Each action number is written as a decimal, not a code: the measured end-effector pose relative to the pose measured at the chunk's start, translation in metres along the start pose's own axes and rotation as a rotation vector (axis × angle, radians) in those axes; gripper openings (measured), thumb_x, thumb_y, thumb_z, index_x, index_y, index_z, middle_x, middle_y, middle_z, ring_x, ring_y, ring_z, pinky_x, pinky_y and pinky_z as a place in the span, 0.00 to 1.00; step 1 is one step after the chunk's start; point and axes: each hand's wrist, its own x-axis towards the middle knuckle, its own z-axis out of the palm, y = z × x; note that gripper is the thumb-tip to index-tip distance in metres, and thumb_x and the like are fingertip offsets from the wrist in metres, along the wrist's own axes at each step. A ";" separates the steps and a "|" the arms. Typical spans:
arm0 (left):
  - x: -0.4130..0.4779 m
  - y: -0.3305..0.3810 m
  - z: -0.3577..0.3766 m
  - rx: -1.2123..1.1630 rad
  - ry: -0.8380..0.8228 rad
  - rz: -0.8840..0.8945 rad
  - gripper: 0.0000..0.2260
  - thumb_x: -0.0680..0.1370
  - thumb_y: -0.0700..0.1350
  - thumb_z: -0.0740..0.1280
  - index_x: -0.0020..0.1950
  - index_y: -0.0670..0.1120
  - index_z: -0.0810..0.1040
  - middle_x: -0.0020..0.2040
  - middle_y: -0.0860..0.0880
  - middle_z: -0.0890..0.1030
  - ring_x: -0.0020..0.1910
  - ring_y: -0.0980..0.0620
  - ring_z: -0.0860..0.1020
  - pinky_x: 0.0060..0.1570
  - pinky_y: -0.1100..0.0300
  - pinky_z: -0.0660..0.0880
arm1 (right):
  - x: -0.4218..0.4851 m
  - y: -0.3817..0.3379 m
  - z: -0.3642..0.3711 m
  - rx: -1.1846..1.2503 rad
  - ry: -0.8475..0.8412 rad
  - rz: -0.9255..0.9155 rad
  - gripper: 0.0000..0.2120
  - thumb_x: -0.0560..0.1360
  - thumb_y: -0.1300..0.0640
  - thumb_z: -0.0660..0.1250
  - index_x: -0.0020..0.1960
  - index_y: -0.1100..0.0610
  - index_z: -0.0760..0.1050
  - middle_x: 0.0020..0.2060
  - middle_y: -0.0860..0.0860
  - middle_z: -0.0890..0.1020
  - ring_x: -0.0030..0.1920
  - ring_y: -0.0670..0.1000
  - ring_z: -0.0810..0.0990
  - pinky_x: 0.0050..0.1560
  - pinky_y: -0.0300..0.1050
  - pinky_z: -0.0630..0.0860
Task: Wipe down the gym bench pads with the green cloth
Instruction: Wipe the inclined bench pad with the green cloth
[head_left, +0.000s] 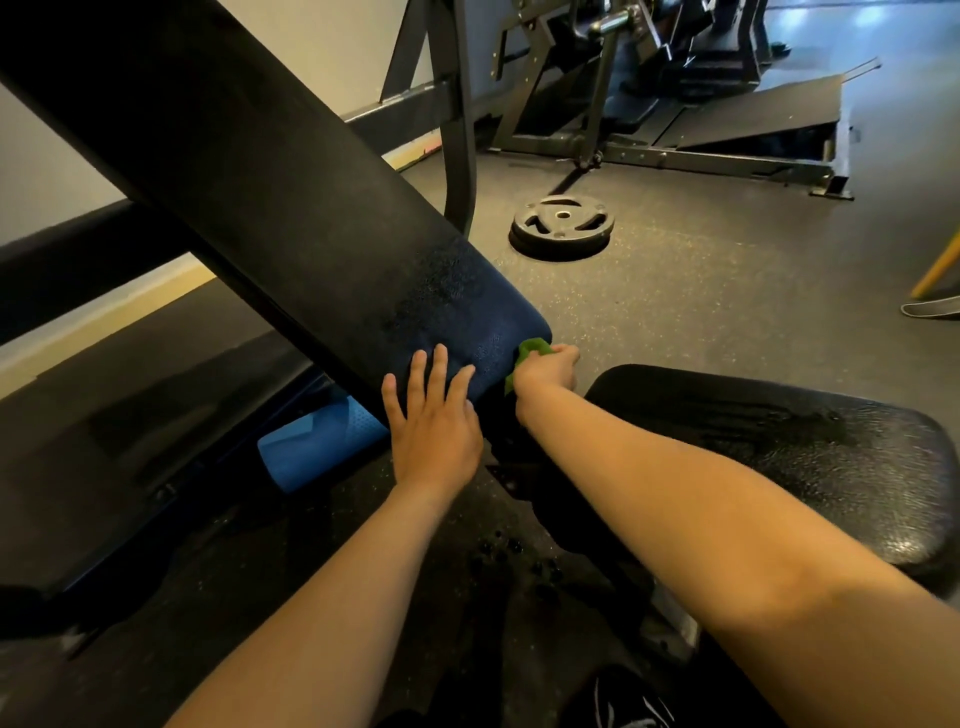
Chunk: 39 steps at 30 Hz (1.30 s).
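The long black back pad (270, 171) of the bench slopes from upper left down to the centre. My left hand (434, 415) lies flat on its lower end, fingers spread. My right hand (548, 371) is closed on the green cloth (530, 351), pressing it against the pad's lower right corner; most of the cloth is hidden by my fingers. The black seat pad (789, 452) lies to the right, under my right forearm, and looks streaked with wet.
A black weight plate (562, 226) lies flat on the speckled rubber floor behind the bench. A blue foam roller (324, 447) sits under the back pad. A dark machine frame (675, 104) stands at the back right. A yellow leg (940, 267) shows at the right edge.
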 end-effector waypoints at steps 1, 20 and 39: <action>0.000 0.000 0.001 -0.001 0.009 -0.001 0.23 0.85 0.50 0.53 0.80 0.56 0.57 0.83 0.50 0.47 0.81 0.48 0.40 0.75 0.41 0.35 | 0.006 -0.003 0.001 -0.009 -0.007 0.001 0.18 0.82 0.59 0.58 0.71 0.60 0.64 0.66 0.60 0.72 0.50 0.51 0.68 0.50 0.43 0.66; 0.001 0.004 0.004 0.009 0.002 -0.031 0.22 0.84 0.50 0.53 0.79 0.56 0.59 0.83 0.51 0.48 0.81 0.48 0.40 0.74 0.39 0.34 | -0.029 0.012 -0.002 0.050 -0.081 0.055 0.11 0.79 0.62 0.56 0.57 0.49 0.64 0.48 0.55 0.75 0.45 0.54 0.77 0.44 0.52 0.77; 0.002 0.000 0.014 0.005 0.078 -0.022 0.20 0.84 0.50 0.52 0.77 0.56 0.64 0.82 0.51 0.53 0.81 0.48 0.45 0.74 0.42 0.35 | -0.008 0.021 0.011 -0.077 -0.009 0.027 0.10 0.84 0.52 0.50 0.65 0.49 0.60 0.54 0.58 0.74 0.48 0.58 0.74 0.48 0.53 0.73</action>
